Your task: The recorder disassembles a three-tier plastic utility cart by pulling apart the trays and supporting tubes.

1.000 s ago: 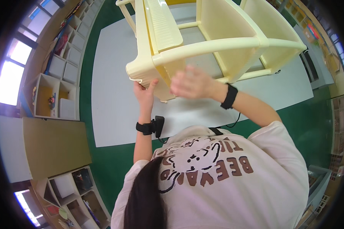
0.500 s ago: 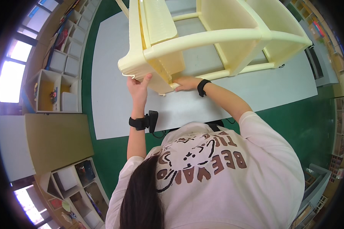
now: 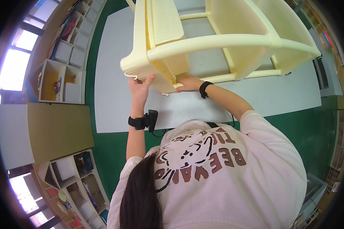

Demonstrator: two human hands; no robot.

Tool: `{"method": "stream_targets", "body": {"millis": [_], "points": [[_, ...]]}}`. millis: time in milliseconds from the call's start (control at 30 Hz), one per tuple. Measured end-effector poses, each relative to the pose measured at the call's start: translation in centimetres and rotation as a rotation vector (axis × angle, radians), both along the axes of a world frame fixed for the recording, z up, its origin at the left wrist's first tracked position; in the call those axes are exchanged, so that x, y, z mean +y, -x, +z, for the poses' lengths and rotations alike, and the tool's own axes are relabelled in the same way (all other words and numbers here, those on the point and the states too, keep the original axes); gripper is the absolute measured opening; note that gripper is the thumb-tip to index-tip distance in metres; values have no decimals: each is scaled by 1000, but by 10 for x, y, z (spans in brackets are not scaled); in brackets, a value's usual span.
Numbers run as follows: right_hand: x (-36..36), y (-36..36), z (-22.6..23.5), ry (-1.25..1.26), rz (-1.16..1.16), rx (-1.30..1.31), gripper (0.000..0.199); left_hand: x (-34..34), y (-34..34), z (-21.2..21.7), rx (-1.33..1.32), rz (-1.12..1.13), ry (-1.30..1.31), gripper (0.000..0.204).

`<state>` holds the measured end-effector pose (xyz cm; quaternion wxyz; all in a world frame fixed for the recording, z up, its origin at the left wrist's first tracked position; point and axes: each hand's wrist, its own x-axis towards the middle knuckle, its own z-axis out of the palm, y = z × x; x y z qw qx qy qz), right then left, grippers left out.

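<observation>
Head view: your left hand (image 3: 139, 89) holds the near left corner of the big cream rack (image 3: 218, 41). Its thumb lies on the near side of the end panel (image 3: 162, 81), and the other fingers are bent around the edge and mostly hidden. Your right hand (image 3: 188, 83) is curled over the low corner of that same panel, touching it. Its fingertips are hard to see, so I cannot tell how tight it is. A small cream peg (image 3: 165, 94) pokes out under the panel, between your hands.

The rack lies on its side on the white tabletop (image 3: 122, 114), from left of the middle almost to the right edge, and its far part is cut off.

You wear a black strap (image 3: 139, 122) with a black box (image 3: 153, 119) on your left wrist, and a black band (image 3: 205, 89) on your right. Green floor (image 3: 110, 156) shows past the near left corner of the tabletop, and shelves (image 3: 62, 101) stand past its left edge
</observation>
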<state>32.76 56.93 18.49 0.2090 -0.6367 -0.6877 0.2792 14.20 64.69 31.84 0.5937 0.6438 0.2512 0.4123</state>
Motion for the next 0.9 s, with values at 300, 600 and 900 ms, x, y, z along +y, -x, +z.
{"method": "stream_targets", "body": {"millis": [300,600,900], "points": [[-5,10,21,208,-66,-196,66,-3,2,3,11,-13,-6,44],[-9,17,19,76,-166,-279,69,2,3,1,-31,17,-10,39],[-13,10,2,-43,-180,-273,63,10,2,-4,-11,39,-10,41]]}}
